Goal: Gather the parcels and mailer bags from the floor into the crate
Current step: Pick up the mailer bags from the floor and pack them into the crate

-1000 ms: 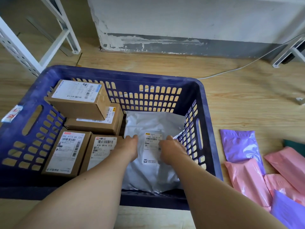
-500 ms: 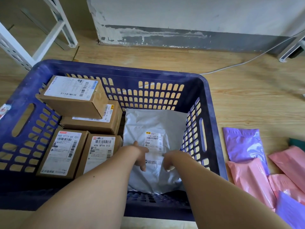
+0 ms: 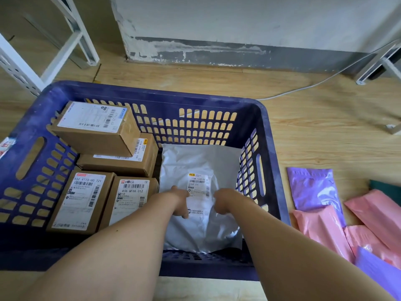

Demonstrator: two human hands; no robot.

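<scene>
Blue crate [image 3: 263, 118] on wood floor, seen from above. Inside, left half: four cardboard parcels [image 3: 86, 200], one stacked on another at far left. Inside, right half: grey mailer bag [image 3: 195, 161] lying flat w/ white label. Left hand [image 3: 180, 202] and right hand [image 3: 223, 203] both on bag, fingers curled pinching the plastic. Outside crate, to its right: purple and pink mailer bags [image 3: 321, 222] not yet gathered. Risk: slick plastic may slip or bunch, leaving less room for the rest.

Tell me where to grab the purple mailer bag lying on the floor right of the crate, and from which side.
Take the purple mailer bag by its far short edge, reaching from above with the right hand. It lies flat on the floor; its near end is under a pink bag, so only the far edge is free for fingers to pinch.
</scene>
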